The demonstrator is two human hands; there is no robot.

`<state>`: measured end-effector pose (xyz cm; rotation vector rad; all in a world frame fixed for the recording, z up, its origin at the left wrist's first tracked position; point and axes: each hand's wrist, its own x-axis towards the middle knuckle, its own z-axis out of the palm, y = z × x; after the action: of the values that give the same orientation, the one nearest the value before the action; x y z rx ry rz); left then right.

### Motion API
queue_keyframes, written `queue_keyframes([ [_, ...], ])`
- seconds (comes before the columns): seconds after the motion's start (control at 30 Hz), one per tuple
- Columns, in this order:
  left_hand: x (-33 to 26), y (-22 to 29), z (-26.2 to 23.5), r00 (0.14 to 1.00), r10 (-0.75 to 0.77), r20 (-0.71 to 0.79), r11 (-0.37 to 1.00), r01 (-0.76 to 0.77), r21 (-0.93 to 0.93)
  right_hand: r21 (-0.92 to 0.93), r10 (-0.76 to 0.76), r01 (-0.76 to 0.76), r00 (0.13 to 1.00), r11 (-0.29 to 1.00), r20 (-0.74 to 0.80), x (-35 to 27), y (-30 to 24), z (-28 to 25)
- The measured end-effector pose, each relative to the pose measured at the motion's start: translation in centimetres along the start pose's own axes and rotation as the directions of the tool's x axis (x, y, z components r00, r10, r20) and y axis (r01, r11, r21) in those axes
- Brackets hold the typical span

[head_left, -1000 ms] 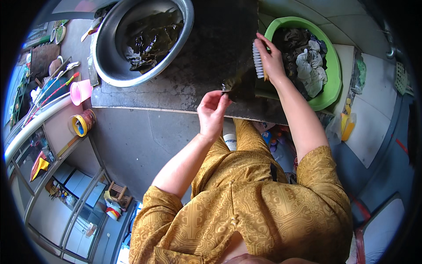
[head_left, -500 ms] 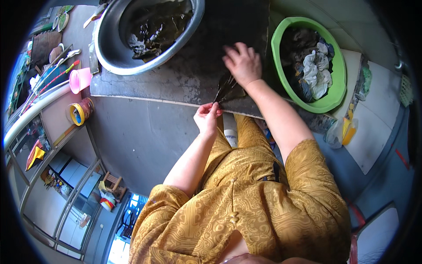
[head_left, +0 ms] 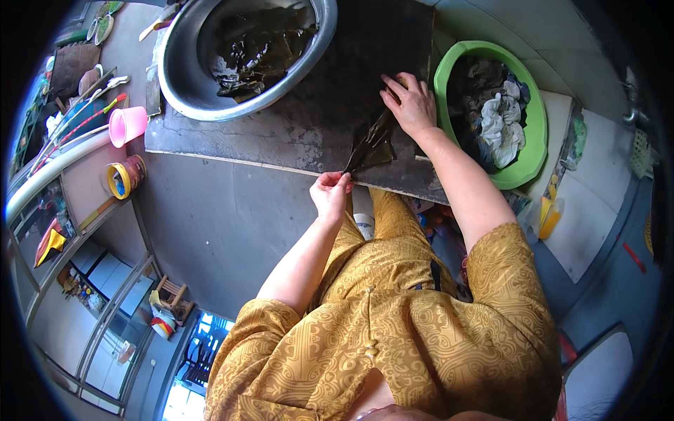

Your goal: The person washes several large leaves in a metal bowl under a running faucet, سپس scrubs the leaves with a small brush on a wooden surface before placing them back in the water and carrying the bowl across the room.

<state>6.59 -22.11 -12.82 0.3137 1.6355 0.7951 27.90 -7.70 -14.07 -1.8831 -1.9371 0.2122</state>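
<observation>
A dark olive, glossy sheet that looks like kelp (head_left: 372,147) lies at the near edge of the black tabletop (head_left: 281,133), narrowing toward its near end. My left hand (head_left: 331,195) pinches that near corner between thumb and fingertips, just off the table edge. My right hand (head_left: 412,109) rests by the far end of the sheet, fingers stretched and apart; its thumb side is close to the sheet, though contact is hard to make out. Beyond them, a grey metal basin (head_left: 184,98) holds more dark, wet sheets (head_left: 256,52).
Right of the tabletop stands a green tub (head_left: 537,140) with dark and whitish cloth-like pieces in it. To the left are a pink cup (head_left: 127,126), a yellow bucket (head_left: 126,177) and a metal railing (head_left: 105,309). A tap (head_left: 635,112) is at the far right.
My right hand has shifted right and slightly down, and the sheet lies more spread out. The left hand keeps its pinch at nearly the same spot. The view has shifted slightly.
</observation>
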Motion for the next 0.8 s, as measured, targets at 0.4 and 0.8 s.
queue_keyframes([
  [0.4, 0.1, 0.6, -0.1, 0.998, 0.063, 0.020, 0.996, -0.064, 0.066, -0.135, -0.037, 0.058, 0.988, 0.989, 0.152, -1.3, -0.6, -0.6],
  [0.8, -1.2, 2.9, 3.0, 0.959, 0.201, 0.201, 0.977, -0.181, -0.113, 0.098, -0.196, 0.172, 0.786, 0.980, 0.586, -2.9, 0.5, -5.0],
])
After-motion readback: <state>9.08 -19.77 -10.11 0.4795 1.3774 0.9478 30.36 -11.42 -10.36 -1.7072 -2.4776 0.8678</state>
